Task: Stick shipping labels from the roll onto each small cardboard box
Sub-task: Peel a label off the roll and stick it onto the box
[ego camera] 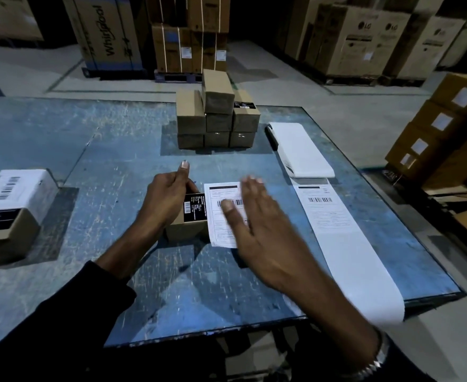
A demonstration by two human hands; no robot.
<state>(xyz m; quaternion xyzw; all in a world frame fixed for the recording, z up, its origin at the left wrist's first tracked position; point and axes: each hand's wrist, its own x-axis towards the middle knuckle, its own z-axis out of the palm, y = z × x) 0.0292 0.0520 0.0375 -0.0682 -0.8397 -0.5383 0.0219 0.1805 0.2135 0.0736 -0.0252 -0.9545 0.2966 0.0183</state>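
- Hands at work on a scuffed blue table (102, 150): left hand (166, 198) grasps a small cardboard box (185, 228) at its left side, thumb raised.
- Right hand (257, 227), fingers straight and released, lies flat on a white shipping label (221, 201) covering the box top beside a black sticker (195, 207).
- Label roll (299, 148) lies to the right, its strip (334, 224) trailing over the near edge.
- Stack of small boxes (218, 117) stands behind; one labelled box (9, 213) sits far left.
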